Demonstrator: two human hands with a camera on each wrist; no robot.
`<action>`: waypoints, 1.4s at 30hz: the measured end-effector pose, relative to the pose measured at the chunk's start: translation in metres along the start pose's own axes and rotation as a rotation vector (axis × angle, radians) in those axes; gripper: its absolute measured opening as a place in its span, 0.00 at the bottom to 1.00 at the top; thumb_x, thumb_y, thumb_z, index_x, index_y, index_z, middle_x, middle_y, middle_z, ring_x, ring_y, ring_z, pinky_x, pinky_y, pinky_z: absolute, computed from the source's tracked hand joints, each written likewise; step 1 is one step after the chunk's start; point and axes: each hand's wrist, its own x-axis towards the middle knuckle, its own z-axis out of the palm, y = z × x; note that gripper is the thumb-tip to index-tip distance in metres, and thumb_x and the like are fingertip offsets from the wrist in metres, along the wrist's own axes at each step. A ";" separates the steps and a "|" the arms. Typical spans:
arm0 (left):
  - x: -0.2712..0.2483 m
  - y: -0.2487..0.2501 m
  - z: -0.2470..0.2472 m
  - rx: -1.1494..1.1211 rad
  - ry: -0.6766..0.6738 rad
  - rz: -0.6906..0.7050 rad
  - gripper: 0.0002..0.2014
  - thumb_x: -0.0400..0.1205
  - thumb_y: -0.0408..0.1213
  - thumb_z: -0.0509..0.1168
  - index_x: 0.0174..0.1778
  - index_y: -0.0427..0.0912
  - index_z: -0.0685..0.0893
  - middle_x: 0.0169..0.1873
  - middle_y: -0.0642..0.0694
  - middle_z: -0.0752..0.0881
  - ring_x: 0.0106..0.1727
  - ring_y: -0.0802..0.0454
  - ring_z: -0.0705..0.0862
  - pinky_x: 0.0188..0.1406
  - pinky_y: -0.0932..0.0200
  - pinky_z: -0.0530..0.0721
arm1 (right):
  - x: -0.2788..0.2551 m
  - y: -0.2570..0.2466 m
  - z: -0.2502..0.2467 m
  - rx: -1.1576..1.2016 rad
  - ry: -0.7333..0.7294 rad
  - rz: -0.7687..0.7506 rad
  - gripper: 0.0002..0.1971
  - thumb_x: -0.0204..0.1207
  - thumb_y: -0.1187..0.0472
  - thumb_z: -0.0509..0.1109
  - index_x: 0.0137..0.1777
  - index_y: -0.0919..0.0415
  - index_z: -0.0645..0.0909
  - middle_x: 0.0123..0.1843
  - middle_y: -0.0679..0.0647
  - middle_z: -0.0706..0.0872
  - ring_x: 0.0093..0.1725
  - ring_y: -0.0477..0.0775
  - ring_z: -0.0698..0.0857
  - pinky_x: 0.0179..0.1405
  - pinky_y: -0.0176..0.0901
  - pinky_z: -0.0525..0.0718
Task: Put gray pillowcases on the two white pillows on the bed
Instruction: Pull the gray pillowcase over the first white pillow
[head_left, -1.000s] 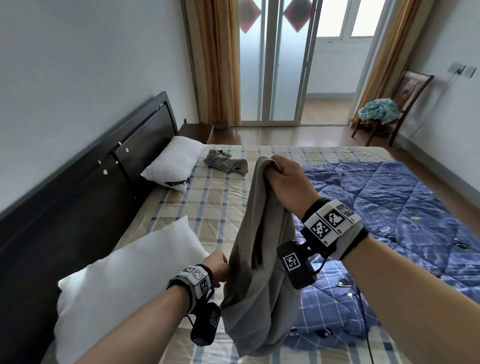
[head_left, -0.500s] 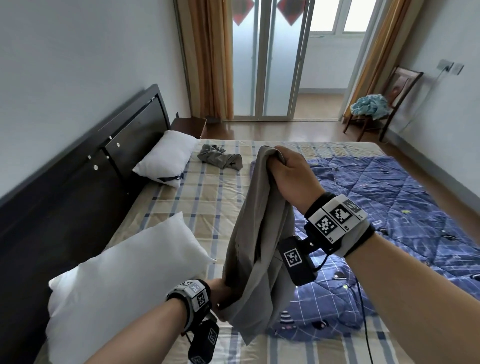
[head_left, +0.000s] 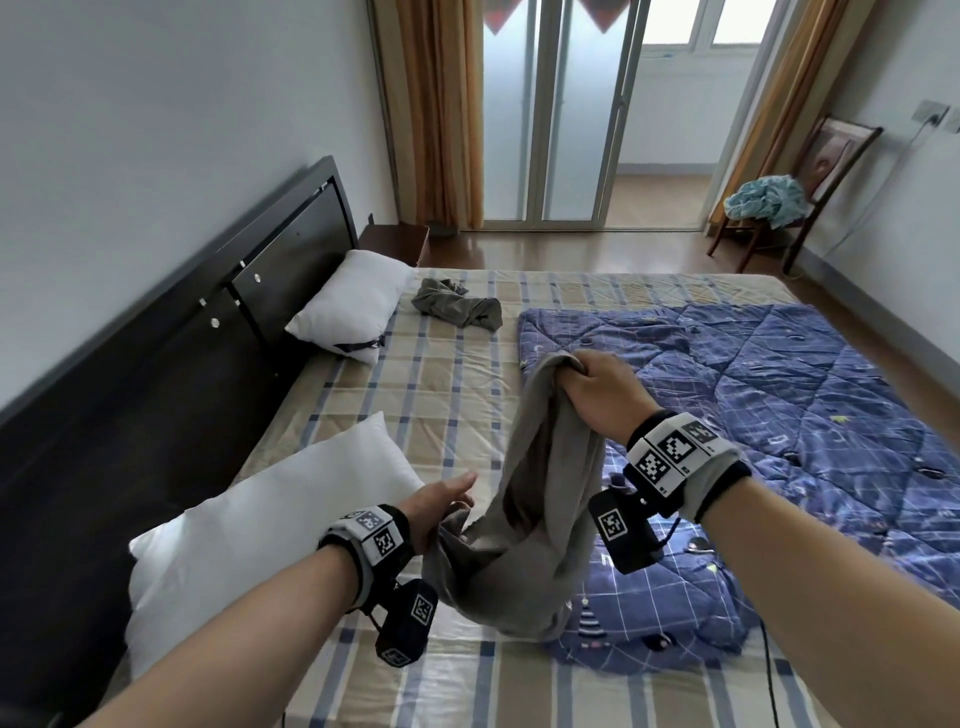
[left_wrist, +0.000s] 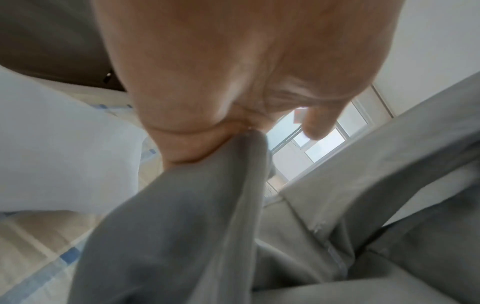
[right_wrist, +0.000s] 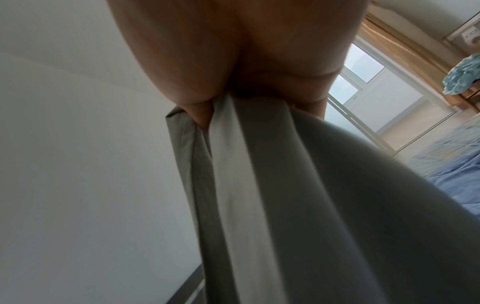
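I note right hand clenched round limp gray cotton pillowcase, left hand pinching lower edge. Step: finding opening. Next: spread mouth toward plump white pillow, 9 o'clock.

Bare sheet between pillows

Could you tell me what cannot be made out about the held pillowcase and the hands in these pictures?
- Gray pillowcase opening: head view, lost in bunched folds.
- Left hand fingers: head view, fabric covers them; left wrist view blurred.
- Right hand fingertips: curled into the cloth in both views.
- Near pillow: lower end hidden by the left forearm.
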 end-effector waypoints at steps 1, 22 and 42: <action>0.002 0.000 -0.006 0.178 -0.017 0.024 0.23 0.75 0.63 0.69 0.35 0.43 0.79 0.27 0.47 0.77 0.26 0.52 0.77 0.28 0.61 0.76 | 0.001 0.005 0.003 -0.025 -0.011 0.017 0.18 0.80 0.60 0.63 0.27 0.57 0.68 0.29 0.51 0.74 0.37 0.57 0.74 0.33 0.46 0.64; 0.009 0.020 -0.133 0.316 0.478 0.289 0.09 0.82 0.27 0.58 0.41 0.40 0.82 0.45 0.33 0.83 0.53 0.36 0.85 0.60 0.41 0.83 | 0.014 0.006 0.084 -0.237 -0.282 0.063 0.05 0.75 0.67 0.64 0.48 0.57 0.72 0.55 0.61 0.83 0.55 0.63 0.80 0.47 0.46 0.72; -0.077 0.043 -0.269 0.421 0.895 0.164 0.30 0.85 0.54 0.55 0.64 0.28 0.83 0.65 0.28 0.82 0.68 0.32 0.79 0.66 0.49 0.74 | 0.026 -0.015 0.155 -0.407 -0.384 0.168 0.14 0.74 0.67 0.60 0.54 0.59 0.84 0.51 0.60 0.83 0.51 0.64 0.86 0.33 0.44 0.84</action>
